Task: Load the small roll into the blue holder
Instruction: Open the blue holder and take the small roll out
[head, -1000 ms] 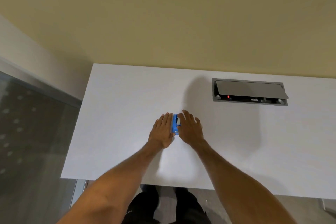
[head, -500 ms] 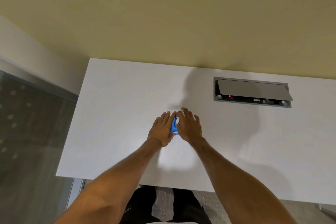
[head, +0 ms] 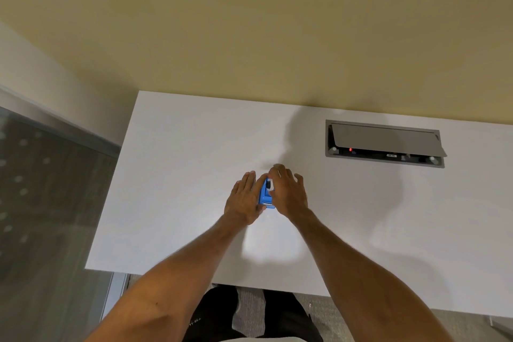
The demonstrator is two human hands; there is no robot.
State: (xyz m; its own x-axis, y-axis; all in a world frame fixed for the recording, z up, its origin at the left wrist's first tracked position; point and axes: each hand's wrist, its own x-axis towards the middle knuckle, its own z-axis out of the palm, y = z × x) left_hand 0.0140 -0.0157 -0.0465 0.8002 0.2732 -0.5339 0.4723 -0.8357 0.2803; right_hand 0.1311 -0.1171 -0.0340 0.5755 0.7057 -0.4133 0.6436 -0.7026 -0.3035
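The blue holder (head: 266,195) stands on the white table (head: 177,175), squeezed between both hands. My left hand (head: 244,198) presses flat against its left side, fingers straight and pointing away from me. My right hand (head: 287,193) covers its right side with fingers spread. A small white and dark part, likely the small roll (head: 268,184), shows at the holder's far end between the fingertips. Most of the holder and roll is hidden by the hands.
A grey cable hatch (head: 384,144) with its lid tilted open is set into the table at the far right. A yellow wall rises behind the table. The table's left edge borders a dark glass panel (head: 41,203). My legs show below the near edge.
The hands stay clamped on the holder; my right fingers have spread and lifted slightly. The camera view has shifted a little, so the table sits lower in the frame.
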